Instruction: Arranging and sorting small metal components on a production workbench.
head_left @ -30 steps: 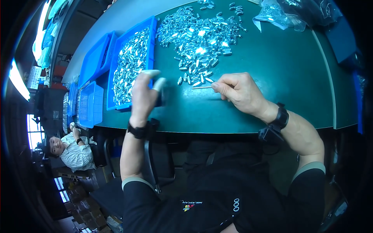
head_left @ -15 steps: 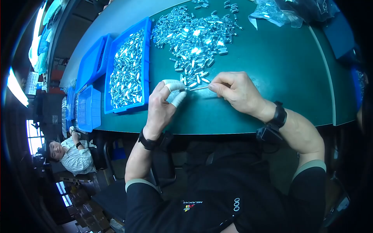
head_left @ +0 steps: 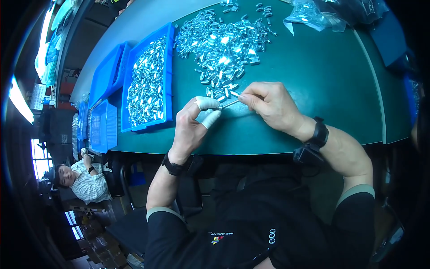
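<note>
My left hand (head_left: 190, 125), with white covers on its thumb and index finger, pinches something small at the fingertips, perhaps a shiny metal piece; its shape is too small to make out. From my right hand (head_left: 273, 105), closed in a pinch, a thin metal rod (head_left: 231, 103) points left and meets the left fingertips. Both hands are above the near part of the green table. Just beyond them lies a loose heap of small shiny metal pieces (head_left: 224, 56), its nearest pieces close to the left fingers.
A blue tray (head_left: 169, 76) full of similar metal pieces stands left of the heap. Further left are another blue tray (head_left: 105, 74) and a blue basket (head_left: 104, 125). Clear plastic bags (head_left: 309, 15) lie at the far right. Another person (head_left: 85, 179) sits off to the left.
My left hand has shifted slightly right and down, its pinch still at the rod's end. The rod slants more now. The right hand is nearly where it was.
</note>
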`<action>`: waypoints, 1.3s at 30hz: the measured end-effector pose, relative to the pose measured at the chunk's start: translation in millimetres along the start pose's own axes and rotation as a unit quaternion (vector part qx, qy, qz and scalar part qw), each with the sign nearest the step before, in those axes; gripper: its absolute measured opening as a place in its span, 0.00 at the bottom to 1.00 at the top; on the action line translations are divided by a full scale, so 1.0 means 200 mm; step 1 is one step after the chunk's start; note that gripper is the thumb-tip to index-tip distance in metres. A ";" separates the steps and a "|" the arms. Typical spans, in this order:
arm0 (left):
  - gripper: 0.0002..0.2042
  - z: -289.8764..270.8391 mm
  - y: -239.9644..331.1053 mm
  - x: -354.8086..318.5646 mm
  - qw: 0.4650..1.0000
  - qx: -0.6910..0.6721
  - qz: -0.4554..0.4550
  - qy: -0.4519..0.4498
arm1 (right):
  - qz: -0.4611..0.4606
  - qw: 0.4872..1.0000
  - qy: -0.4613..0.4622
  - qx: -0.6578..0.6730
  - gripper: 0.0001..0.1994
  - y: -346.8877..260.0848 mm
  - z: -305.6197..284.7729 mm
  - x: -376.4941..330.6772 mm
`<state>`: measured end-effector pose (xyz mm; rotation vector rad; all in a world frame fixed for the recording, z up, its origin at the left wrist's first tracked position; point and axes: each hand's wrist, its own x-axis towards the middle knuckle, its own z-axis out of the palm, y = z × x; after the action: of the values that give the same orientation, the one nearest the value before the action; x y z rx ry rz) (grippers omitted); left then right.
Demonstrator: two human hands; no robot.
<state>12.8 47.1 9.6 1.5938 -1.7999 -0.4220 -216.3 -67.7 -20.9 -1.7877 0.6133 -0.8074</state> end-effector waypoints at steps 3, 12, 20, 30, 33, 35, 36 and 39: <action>0.09 0.02 0.00 0.00 1.000 -0.006 0.007 -0.002 | 0.000 1.000 -0.010 0.001 0.13 0.00 0.00 0.00; 0.09 0.08 0.04 0.01 0.999 -0.010 0.039 -0.007 | 0.023 0.995 -0.092 0.000 0.18 0.01 0.02 -0.01; 0.08 -0.01 0.01 -0.01 0.997 0.054 0.057 0.003 | -0.027 0.997 -0.066 -0.029 0.19 0.02 0.02 -0.01; 0.15 -0.42 -0.26 0.09 0.944 0.289 0.051 0.151 | 0.002 0.999 -0.026 0.026 0.20 0.00 -0.01 0.01; 0.18 -0.20 -0.22 0.12 0.971 0.230 0.055 0.031 | 0.006 0.999 -0.027 0.019 0.20 0.01 -0.01 0.02; 0.18 -0.12 -0.21 0.12 0.973 0.214 0.078 -0.041 | 0.011 0.999 -0.027 0.016 0.19 0.01 -0.01 0.02; 0.18 -0.11 -0.22 0.13 0.973 0.210 0.080 -0.044 | 0.016 0.999 -0.025 0.011 0.19 0.02 -0.02 0.02; 0.17 -0.11 -0.25 0.12 0.966 0.243 0.044 -0.077 | 0.028 0.999 -0.020 0.004 0.19 0.02 -0.02 0.03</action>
<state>64.8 17.9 0.3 1.8337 -2.2050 -0.0594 -216.3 -75.7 -21.7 -1.7685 0.6292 -0.7330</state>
